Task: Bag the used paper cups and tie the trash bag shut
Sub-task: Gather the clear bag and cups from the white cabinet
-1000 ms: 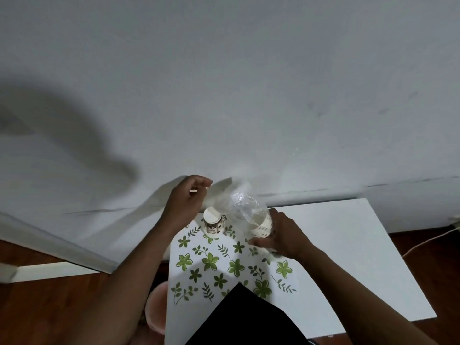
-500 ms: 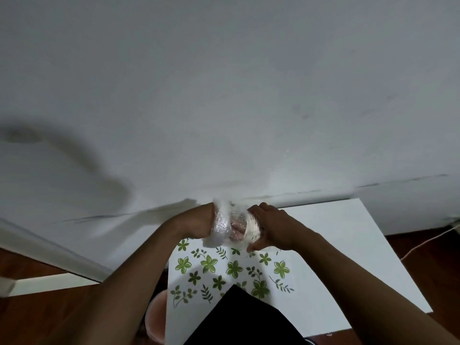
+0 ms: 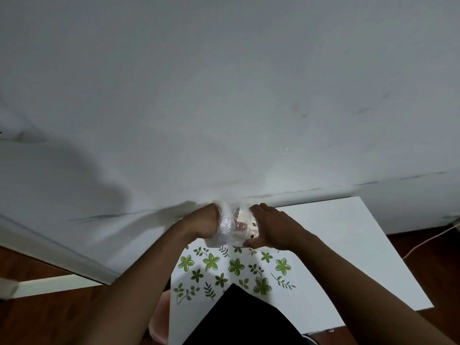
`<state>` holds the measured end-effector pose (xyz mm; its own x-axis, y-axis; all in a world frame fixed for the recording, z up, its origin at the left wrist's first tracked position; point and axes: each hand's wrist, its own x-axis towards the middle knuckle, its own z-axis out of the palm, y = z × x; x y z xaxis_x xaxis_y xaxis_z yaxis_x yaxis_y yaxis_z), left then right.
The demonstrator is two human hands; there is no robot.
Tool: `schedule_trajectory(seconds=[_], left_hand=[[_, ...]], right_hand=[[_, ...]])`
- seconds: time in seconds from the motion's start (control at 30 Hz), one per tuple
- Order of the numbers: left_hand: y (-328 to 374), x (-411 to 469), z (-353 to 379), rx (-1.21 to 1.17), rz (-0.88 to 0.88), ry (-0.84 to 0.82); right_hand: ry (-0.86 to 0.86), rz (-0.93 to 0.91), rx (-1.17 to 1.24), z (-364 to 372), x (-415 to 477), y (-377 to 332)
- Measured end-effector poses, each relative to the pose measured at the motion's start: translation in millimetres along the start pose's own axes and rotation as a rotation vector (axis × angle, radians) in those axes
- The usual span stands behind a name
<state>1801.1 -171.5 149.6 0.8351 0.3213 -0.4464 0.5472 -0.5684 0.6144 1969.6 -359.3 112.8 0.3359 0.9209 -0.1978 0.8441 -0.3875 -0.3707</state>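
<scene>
Pinching thin clear plastic trash bag [image 3: 223, 226] around printed white paper cup [image 3: 245, 223] at white table [image 3: 348, 232] far edge, right hand [image 3: 272, 227]; left hand [image 3: 201, 224] grip hidden, can't tell; likely light, slippery, crushable, so hold bag mouth.

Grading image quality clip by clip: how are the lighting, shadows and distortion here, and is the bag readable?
Head view: dim, flat light, with a broad soft shadow on the wall at left. Head view: wide-angle skew slants the wall and table. Head view: the trash bag's whitish sheen half-veils the paper cup and hides the left hand's fingers; the right hand's grip is clear.
</scene>
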Motion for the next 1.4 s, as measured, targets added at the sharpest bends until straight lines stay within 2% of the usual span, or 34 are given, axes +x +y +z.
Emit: schedule_trajectory(seconds=[0.17, 0.33, 0.6, 0.67, 0.97, 1.13, 1.23, 1.33, 1.4], left_hand=[[0, -12, -15, -0.294, -0.076, 0.003], [-12, -20, -29, -0.575, -0.119, 0.007], [-37, -25, -30, -0.806, -0.056, 0.199], [-49, -20, -24, -0.927, -0.046, 0.22], [-54, -14, 1, -1.496, -0.21, 0.219], [-54, -15, 7, -1.768, -0.138, 0.048], [-56, -7, 6, -1.648, -0.136, 0.096], [-54, -1, 10, -1.17, -0.128, 0.285], [-59, 6, 17, -0.974, -0.119, 0.426]], right_hand=[[-0.038, 0.038, 0.034, 2, -3, 13], [0.003, 0.134, 0.138, 5, -14, 33], [0.039, 0.271, 0.193, 6, -27, 64], [0.055, 0.296, 0.22, 7, -29, 68], [0.073, 0.327, 0.372, 15, -27, 55], [0.091, 0.344, 0.456, 17, -26, 47], [0.088, 0.35, 0.519, 16, -26, 41], [0.087, 0.355, 0.558, 18, -28, 35], [0.083, 0.36, 0.579, 20, -30, 34]])
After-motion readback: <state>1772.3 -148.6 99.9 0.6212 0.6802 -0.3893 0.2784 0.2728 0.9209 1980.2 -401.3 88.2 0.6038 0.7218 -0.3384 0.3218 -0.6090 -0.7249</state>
